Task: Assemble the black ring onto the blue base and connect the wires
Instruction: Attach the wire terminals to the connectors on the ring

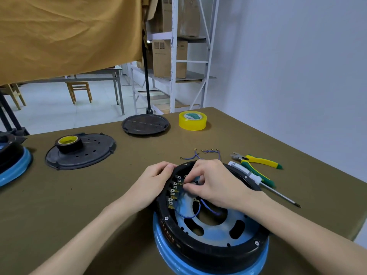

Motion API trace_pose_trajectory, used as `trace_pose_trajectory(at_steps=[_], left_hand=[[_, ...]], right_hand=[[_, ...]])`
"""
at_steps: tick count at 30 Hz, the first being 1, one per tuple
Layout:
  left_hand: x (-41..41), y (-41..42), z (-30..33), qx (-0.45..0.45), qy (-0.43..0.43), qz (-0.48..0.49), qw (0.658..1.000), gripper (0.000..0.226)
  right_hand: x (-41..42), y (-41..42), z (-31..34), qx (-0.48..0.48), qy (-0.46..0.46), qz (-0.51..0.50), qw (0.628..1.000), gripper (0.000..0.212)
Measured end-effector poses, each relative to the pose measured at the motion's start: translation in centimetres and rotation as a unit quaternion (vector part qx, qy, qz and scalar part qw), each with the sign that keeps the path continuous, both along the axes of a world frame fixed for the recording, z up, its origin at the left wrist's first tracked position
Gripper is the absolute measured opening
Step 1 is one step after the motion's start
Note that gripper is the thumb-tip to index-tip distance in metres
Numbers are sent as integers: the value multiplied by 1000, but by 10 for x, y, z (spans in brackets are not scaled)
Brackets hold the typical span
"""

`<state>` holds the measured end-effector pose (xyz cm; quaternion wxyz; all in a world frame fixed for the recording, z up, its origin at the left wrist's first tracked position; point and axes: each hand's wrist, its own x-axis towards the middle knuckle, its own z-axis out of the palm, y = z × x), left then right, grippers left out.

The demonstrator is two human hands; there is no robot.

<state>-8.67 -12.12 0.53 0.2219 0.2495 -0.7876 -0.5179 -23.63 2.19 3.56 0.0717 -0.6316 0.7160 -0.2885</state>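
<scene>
The black ring (200, 248) sits seated on the blue base (168, 249) at the table's near edge. A row of brass terminals (173, 192) lines the ring's inner left wall. My left hand (154, 182) grips the ring's outer left rim. My right hand (214, 183) reaches inside the ring, fingertips pinched on a blue wire (208, 207) end at the terminals. A second blue wire (187, 215) loops across the blue plate inside. Loose blue wires (206, 152) with ring lugs lie on the table just beyond the ring.
Green-yellow pliers (258, 161) and a white-handled screwdriver (256, 178) lie to the right. A yellow tape roll (192, 121) and a black cover (145, 124) stand at the far edge. Black tape (68, 143) rests on another black cover (83, 152). Another blue-and-black unit (12, 161) is at far left.
</scene>
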Motion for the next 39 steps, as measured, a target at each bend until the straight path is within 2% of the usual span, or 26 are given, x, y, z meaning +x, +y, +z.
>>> trace_pose_trajectory(at_steps=[5, 10, 14, 24, 39], left_hand=[[-1, 1, 0, -2, 14, 5, 1000, 31], [-1, 2, -1, 10, 17, 5, 1000, 30], [-1, 3, 0, 15, 15, 6, 1000, 30], [0, 3, 0, 13, 8, -1, 1000, 30], [-1, 2, -1, 18, 15, 0, 1000, 33]], right_hand=[[6, 5, 1, -8, 11, 50, 999, 2], [2, 4, 1, -31, -15, 14, 999, 5], [2, 2, 0, -20, -33, 23, 999, 7], [2, 3, -1, -47, -102, 8, 994, 29], [2, 1, -4, -42, -116, 6, 992, 36]])
